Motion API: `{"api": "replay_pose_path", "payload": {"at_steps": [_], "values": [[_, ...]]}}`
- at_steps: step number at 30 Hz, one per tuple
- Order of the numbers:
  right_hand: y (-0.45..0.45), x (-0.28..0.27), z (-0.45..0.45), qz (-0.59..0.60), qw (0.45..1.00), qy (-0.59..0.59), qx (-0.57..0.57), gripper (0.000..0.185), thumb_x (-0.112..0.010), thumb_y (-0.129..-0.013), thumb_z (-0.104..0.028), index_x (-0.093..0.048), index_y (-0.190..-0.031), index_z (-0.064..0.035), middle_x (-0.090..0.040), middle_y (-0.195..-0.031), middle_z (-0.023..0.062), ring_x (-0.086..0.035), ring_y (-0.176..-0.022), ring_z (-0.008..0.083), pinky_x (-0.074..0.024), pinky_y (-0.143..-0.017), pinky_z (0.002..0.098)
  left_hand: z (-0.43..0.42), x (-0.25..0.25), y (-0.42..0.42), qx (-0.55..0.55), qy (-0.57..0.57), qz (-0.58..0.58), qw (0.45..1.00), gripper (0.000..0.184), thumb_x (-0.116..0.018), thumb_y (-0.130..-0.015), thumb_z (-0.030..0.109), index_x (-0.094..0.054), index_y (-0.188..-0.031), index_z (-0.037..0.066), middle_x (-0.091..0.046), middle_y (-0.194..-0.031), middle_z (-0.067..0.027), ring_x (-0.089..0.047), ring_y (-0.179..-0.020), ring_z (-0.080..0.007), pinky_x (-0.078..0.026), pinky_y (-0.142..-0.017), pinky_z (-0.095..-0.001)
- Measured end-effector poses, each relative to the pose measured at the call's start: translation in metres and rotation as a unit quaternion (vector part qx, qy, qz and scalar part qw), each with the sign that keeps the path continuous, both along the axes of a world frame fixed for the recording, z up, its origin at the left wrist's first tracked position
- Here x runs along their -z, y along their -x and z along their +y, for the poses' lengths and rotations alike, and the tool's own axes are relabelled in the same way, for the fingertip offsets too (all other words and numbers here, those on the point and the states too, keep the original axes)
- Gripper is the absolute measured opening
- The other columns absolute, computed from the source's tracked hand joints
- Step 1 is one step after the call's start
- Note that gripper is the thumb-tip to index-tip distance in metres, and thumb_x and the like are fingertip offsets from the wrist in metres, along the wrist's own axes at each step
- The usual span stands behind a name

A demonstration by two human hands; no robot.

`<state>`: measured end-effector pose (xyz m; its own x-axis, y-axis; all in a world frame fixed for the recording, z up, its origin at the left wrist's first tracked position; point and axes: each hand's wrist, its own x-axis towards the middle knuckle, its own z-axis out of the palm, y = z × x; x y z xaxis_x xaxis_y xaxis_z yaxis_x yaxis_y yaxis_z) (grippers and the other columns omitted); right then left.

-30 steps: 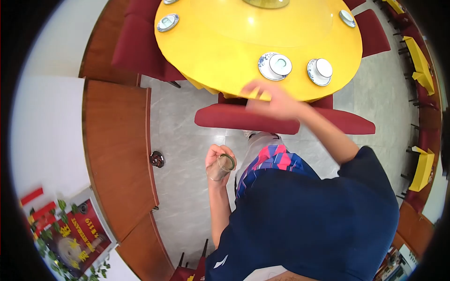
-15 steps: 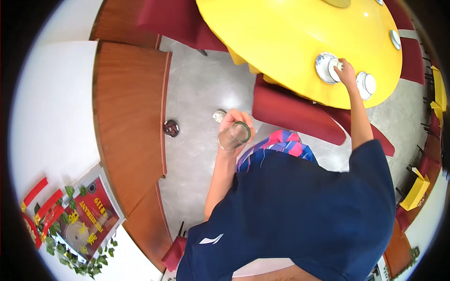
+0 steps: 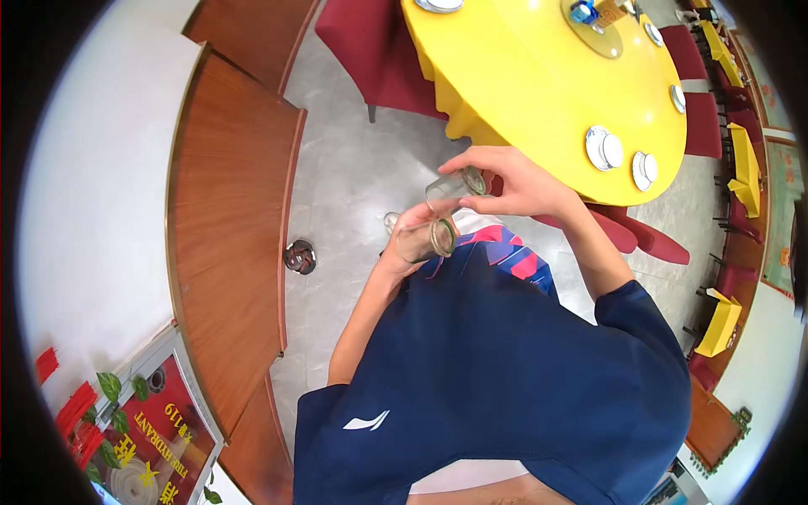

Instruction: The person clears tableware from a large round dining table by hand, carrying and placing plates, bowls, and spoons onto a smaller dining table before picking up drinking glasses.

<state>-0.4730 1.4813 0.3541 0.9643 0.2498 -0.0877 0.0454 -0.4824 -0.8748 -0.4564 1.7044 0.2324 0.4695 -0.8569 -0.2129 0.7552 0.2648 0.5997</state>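
My left hand [image 3: 412,227] is closed round a clear drinking glass [image 3: 427,241] in front of my body. Just above it, my right hand [image 3: 509,183] grips a second clear glass [image 3: 453,190] between thumb and fingers. The two glasses lie close together, both tilted, with their thick green-tinted ends toward the right. Whether they touch I cannot tell. On the round yellow table [image 3: 539,93] beyond stand a white bowl on a patterned saucer [image 3: 604,149] and another bowl on a saucer [image 3: 645,171].
Red chairs [image 3: 387,63] surround the table, some close to my right arm. Brown wooden panelling [image 3: 236,210] runs along the left. A dark round object [image 3: 300,257] lies on the grey floor. A glass turntable [image 3: 593,29] holds a blue item and a box.
My right hand has come back from the bowl on the table and now holds a glass beside the left one. My left hand still holds its glass. The view has shifted.
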Motion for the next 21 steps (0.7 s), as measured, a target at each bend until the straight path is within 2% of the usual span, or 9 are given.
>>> {"api": "replay_pose_path", "payload": {"at_steps": [1,4,8,11,14,16,17,19,21], "values": [[-0.011,-0.003,0.009,0.011,1.000,0.014,-0.023,0.042,-0.074,-0.079,-0.019,-0.063,-0.118,-0.0082,-0.063,-0.095,0.0071,-0.057,-0.075,0.0177,-0.0471,-0.062,0.0278,0.010,-0.006,-0.012,0.012,-0.001,-0.016,1.000,0.049,-0.071,-0.085,0.023,-0.057,-0.125,-0.002,-0.061,-0.080,-0.0070,-0.060,-0.067,-0.0143,-0.049,-0.058,-0.0268],[-0.039,-0.008,0.033,0.013,0.997,0.038,-0.065,0.041,-0.073,-0.080,-0.022,-0.064,-0.117,-0.0081,-0.064,-0.098,0.0095,-0.061,-0.081,0.0220,-0.0504,-0.065,0.0307,0.035,0.007,-0.036,0.014,-0.040,-0.020,0.999,0.043,-0.072,-0.084,0.019,-0.059,-0.121,0.000,-0.063,-0.085,-0.0063,-0.061,-0.073,-0.0133,-0.050,-0.064,-0.0252],[-0.072,0.004,0.052,-0.056,0.991,0.044,-0.115,0.040,-0.074,-0.079,-0.024,-0.064,-0.115,-0.0080,-0.064,-0.096,0.0120,-0.063,-0.082,0.0248,-0.0523,-0.067,0.0333,0.044,0.023,-0.054,-0.015,-0.066,-0.027,0.997,0.044,-0.072,-0.083,0.017,-0.058,-0.122,0.002,-0.064,-0.096,-0.0083,-0.062,-0.079,-0.0134,-0.050,-0.069,-0.0239],[-0.098,0.013,0.076,0.000,0.993,0.017,-0.119,0.041,-0.074,-0.080,-0.022,-0.062,-0.117,-0.0093,-0.062,-0.099,0.0106,-0.063,-0.084,0.0251,-0.0528,-0.069,0.0334,0.047,0.009,-0.069,-0.062,0.001,-0.019,0.998,0.056,-0.073,-0.080,0.016,-0.050,-0.130,0.005,-0.060,-0.118,-0.0120,-0.063,-0.083,-0.0160,-0.051,-0.072,-0.0259],[-0.123,0.028,0.086,0.006,0.991,0.008,-0.131,0.043,-0.073,-0.080,-0.019,-0.060,-0.121,-0.0105,-0.060,-0.106,0.0097,-0.062,-0.088,0.0253,-0.0532,-0.074,0.0337,0.062,0.013,-0.099,-0.049,-0.024,-0.092,0.994,0.060,-0.073,-0.077,0.023,-0.052,-0.130,0.003,-0.059,-0.111,-0.0063,-0.061,-0.086,-0.0148,-0.048,-0.073,-0.0261],[-0.141,0.035,0.088,-0.049,0.986,-0.020,-0.156,0.038,-0.068,-0.082,-0.018,-0.060,-0.118,-0.0086,-0.059,-0.105,0.0126,-0.063,-0.093,0.0307,-0.0522,-0.080,0.0387,0.067,0.021,-0.122,-0.027,-0.040,-0.089,0.995,0.063,-0.075,-0.077,0.025,-0.049,-0.130,0.004,-0.058,-0.113,-0.0089,-0.062,-0.084,-0.0171,-0.050,-0.073,-0.0278],[-0.152,0.038,0.087,-0.033,0.985,-0.020,-0.166,0.044,-0.065,-0.081,-0.015,-0.058,-0.124,-0.0098,-0.059,-0.109,0.0124,-0.062,-0.098,0.0310,-0.0507,-0.085,0.0393,0.068,0.033,-0.132,-0.032,-0.050,-0.064,0.996,0.064,-0.076,-0.076,0.026,-0.049,-0.130,0.004,-0.058,-0.113,-0.0093,-0.062,-0.085,-0.0175,-0.052,-0.073,-0.0292],[-0.176,0.055,0.081,-0.040,0.985,-0.034,-0.164,0.048,-0.064,-0.080,-0.014,-0.056,-0.127,-0.0106,-0.058,-0.109,0.0122,-0.061,-0.099,0.0310,-0.0505,-0.086,0.0391,0.064,0.039,-0.160,-0.047,-0.048,-0.004,0.998,0.065,-0.078,-0.074,0.024,-0.048,-0.129,0.006,-0.058,-0.112,-0.0096,-0.062,-0.088,-0.0193,-0.055,-0.073,-0.0332],[-0.205,0.063,0.070,-0.037,0.984,-0.039,-0.168,0.056,-0.065,-0.080,-0.015,-0.052,-0.134,-0.0121,-0.059,-0.113,0.0122,-0.061,-0.101,0.0296,-0.0507,-0.087,0.0386,0.059,0.038,-0.197,-0.022,-0.066,0.001,0.998,0.064,-0.079,-0.074,0.023,-0.049,-0.128,0.006,-0.058,-0.111,-0.0092,-0.062,-0.088,-0.0192,-0.054,-0.074,-0.0325]]}}
